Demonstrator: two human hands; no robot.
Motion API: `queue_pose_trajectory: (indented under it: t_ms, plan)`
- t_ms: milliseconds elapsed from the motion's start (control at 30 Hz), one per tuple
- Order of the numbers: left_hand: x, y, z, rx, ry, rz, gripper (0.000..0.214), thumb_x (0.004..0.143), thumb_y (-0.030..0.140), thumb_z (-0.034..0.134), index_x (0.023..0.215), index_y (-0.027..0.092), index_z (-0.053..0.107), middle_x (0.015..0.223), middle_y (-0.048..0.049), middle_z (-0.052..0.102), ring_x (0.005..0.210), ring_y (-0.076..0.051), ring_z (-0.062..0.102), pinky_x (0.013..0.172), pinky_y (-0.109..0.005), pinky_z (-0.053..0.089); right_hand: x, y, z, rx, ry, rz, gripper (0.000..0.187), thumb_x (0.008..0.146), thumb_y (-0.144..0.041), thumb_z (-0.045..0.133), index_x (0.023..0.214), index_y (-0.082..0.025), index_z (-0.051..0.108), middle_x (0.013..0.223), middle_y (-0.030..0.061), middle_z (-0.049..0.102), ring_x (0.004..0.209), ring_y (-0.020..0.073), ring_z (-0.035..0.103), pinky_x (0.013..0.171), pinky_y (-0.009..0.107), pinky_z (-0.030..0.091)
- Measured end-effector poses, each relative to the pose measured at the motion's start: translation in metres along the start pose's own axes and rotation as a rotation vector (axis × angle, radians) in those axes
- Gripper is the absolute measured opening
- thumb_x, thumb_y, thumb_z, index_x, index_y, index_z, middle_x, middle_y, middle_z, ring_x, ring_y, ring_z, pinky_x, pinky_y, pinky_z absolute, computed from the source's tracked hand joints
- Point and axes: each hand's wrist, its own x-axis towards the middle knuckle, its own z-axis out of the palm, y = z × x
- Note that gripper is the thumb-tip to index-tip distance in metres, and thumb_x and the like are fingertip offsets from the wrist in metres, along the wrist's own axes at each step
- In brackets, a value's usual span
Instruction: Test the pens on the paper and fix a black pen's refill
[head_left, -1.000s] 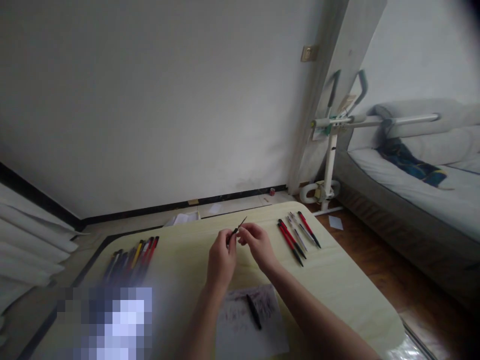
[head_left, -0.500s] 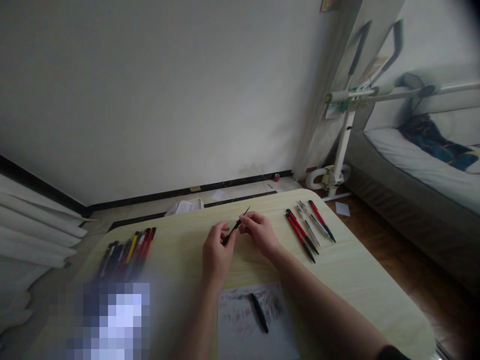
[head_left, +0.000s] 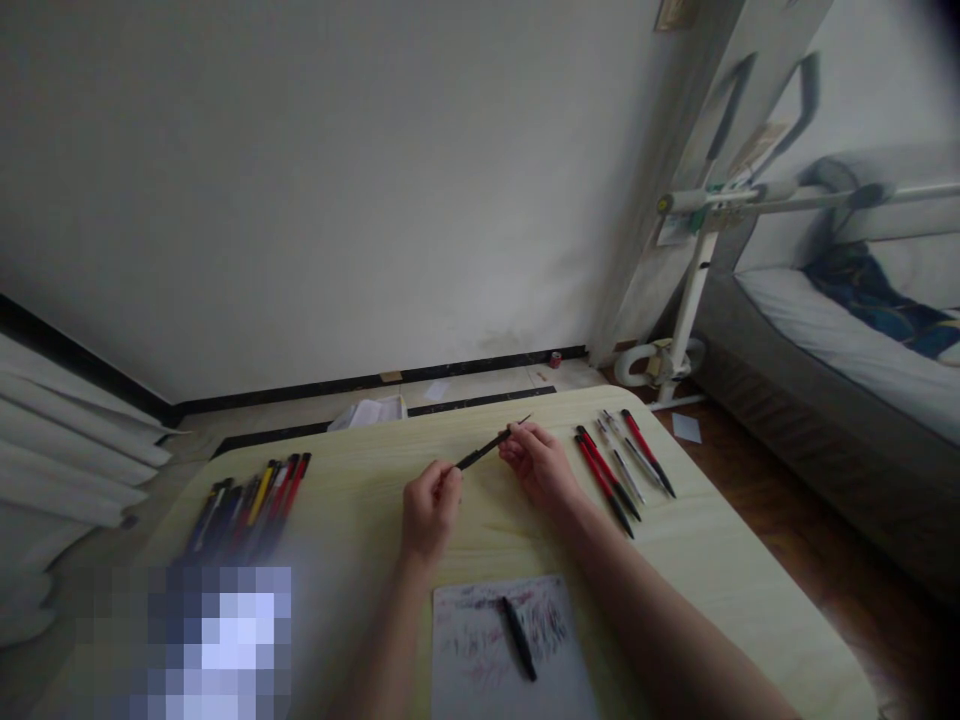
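Left hand (head_left: 431, 512) pinches the lower end of a slim black pen part (head_left: 484, 450); your right hand (head_left: 535, 464) grips it near the other end, thin tip (head_left: 526, 419) poking past. You've got it beyond the far edge of the scribbled paper (head_left: 457, 670). On that paper: black pen barrel (head_left: 519, 638), loose; can't tell if the two mate. Past the paper, to its right: three red-and-black pens (head_left: 597, 472), plus clear pens (head_left: 628, 472). Past it, to its left: bunched pens (head_left: 259, 495), near ends blurred. My read: two groups laid out, you're midway, held part and barrel not yet with either.
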Motion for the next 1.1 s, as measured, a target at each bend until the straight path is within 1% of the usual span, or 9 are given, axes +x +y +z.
queue_pose_trajectory:
  t_ms: [100, 233, 400, 500, 633, 833, 1100]
  plan:
    - [0.001, -0.003, 0.001, -0.071, 0.015, -0.054, 0.025, 0.078, 0.037, 0.046, 0.072, 0.015, 0.055, 0.051, 0.0033, 0.046, 0.048, -0.009, 0.044, 0.045, -0.018, 0.034, 0.0, -0.001, -0.001, 0.015, -0.011, 0.028, 0.017, 0.066, -0.028, 0.068, 0.066, -0.019, 0.054, 0.058, -0.0035, 0.057, 0.059, 0.0089, 0.055, 0.058, 0.022, 0.045]
    - [0.003, -0.006, 0.001, -0.065, 0.0, -0.07, 0.03, 0.08, 0.041, 0.044, 0.079, 0.014, 0.058, 0.052, 0.0032, 0.047, 0.046, -0.009, 0.043, 0.044, -0.019, 0.034, -0.001, -0.002, -0.002, 0.06, -0.028, 0.063, 0.015, 0.067, -0.026, 0.068, 0.067, -0.019, 0.055, 0.056, -0.0049, 0.054, 0.057, 0.0074, 0.053, 0.057, 0.02, 0.044]
    - [0.004, -0.009, 0.003, -0.023, 0.023, -0.06, 0.034, 0.083, 0.043, 0.038, 0.074, 0.016, 0.057, 0.051, 0.0036, 0.047, 0.043, -0.009, 0.043, 0.046, -0.02, 0.035, -0.004, -0.003, 0.001, 0.061, -0.102, 0.076, 0.013, 0.069, -0.024, 0.066, 0.066, -0.019, 0.055, 0.054, -0.0055, 0.049, 0.056, 0.0067, 0.05, 0.057, 0.02, 0.043]
    - [0.005, -0.011, 0.004, -0.025, 0.035, -0.07, 0.035, 0.083, 0.043, 0.037, 0.073, 0.016, 0.057, 0.049, 0.0043, 0.046, 0.042, -0.008, 0.042, 0.045, -0.019, 0.034, -0.005, -0.004, 0.002, 0.049, -0.129, 0.068, 0.011, 0.071, -0.023, 0.065, 0.066, -0.018, 0.055, 0.054, -0.0053, 0.049, 0.056, 0.0063, 0.05, 0.057, 0.02, 0.042]
    - [0.005, -0.012, 0.005, -0.06, 0.031, -0.081, 0.035, 0.084, 0.043, 0.037, 0.076, 0.015, 0.057, 0.049, 0.0038, 0.046, 0.043, -0.008, 0.041, 0.043, -0.019, 0.032, -0.004, -0.003, 0.001, 0.036, -0.13, 0.074, 0.009, 0.071, -0.022, 0.064, 0.069, -0.018, 0.057, 0.058, -0.0042, 0.052, 0.058, 0.0066, 0.051, 0.057, 0.019, 0.042]
    - [0.005, -0.009, 0.006, -0.142, 0.058, -0.112, 0.035, 0.083, 0.044, 0.037, 0.073, 0.015, 0.054, 0.048, 0.0044, 0.044, 0.04, -0.008, 0.037, 0.039, -0.019, 0.03, -0.003, -0.001, -0.001, 0.021, -0.133, 0.078, 0.007, 0.071, -0.02, 0.064, 0.074, -0.016, 0.06, 0.059, -0.0032, 0.053, 0.058, 0.0065, 0.051, 0.058, 0.02, 0.042]
    - [0.005, -0.009, 0.005, -0.196, 0.09, -0.112, 0.033, 0.083, 0.044, 0.039, 0.074, 0.016, 0.054, 0.048, 0.0053, 0.045, 0.04, -0.007, 0.038, 0.038, -0.019, 0.03, -0.003, -0.002, -0.001, 0.001, -0.139, 0.07, 0.006, 0.07, -0.02, 0.065, 0.074, -0.016, 0.061, 0.061, -0.0023, 0.054, 0.058, 0.007, 0.05, 0.056, 0.02, 0.04]
